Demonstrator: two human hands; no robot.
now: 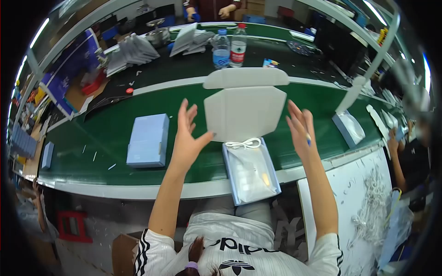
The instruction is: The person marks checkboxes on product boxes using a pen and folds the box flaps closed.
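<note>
An open light blue box (253, 172) lies at the front edge of the green work surface, its white lid (245, 112) raised behind it. Inside rest a coiled white cable (244, 144) and an item in translucent wrapping. To the left of the lid is my left hand (189, 135), fingers apart and empty, its thumb close to the lid's lower left corner. My right hand (301, 131) is raised right of the lid with its fingers spread; something small and blue shows at a finger. A closed light blue box (148, 140) lies farther left.
Two bottles (221, 50) (238, 46) stand beyond the lid. Another open box (350, 129) sits at the right. A white board (343, 202) with scraps lies front right. A co-worker (410, 152) is at the far right; another person (214, 10) stands across.
</note>
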